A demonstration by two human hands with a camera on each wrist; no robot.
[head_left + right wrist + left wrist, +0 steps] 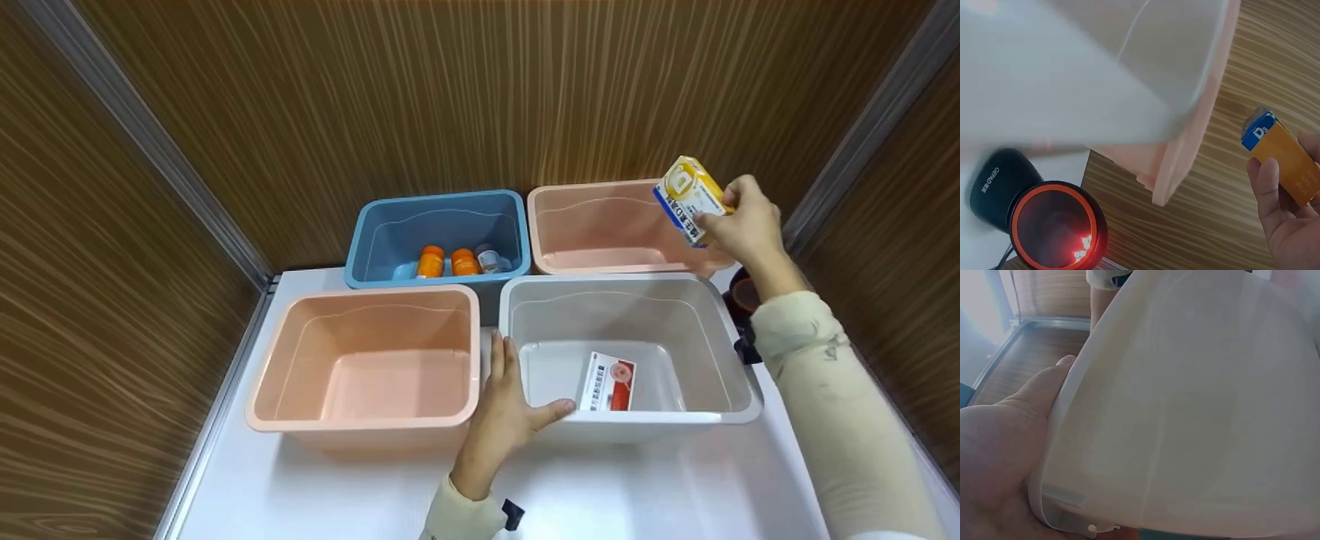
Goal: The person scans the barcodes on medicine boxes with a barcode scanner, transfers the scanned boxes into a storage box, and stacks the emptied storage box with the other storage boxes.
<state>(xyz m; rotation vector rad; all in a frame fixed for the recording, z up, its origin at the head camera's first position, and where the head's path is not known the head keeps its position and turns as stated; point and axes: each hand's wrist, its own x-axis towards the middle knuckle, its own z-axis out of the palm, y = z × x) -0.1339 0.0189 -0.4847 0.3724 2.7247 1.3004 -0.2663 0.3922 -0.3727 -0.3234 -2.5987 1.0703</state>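
My right hand (746, 221) pinches a small yellow, white and blue medicine box (686, 196) above the back right pink bin (592, 259). In the right wrist view, the box's orange side and blue end (1261, 132) show between thumb and fingers. My left hand (506, 412) rests at the front left corner of the light grey bin (630, 418), fingers straight along its side and thumb at the front rim. Inside that bin lies a white and red medicine box (609, 381). The left wrist view shows the left thumb (1039, 391) against the bin's wall.
A blue bin (442, 199) at the back left holds two orange bottles (430, 262) and a clear bottle (489, 259). At the front left stands another pink bin (367, 425). A black scanner with a glowing red ring (1053, 225) sits right of the grey bin. Wood-grain panels (465, 97) enclose the table.
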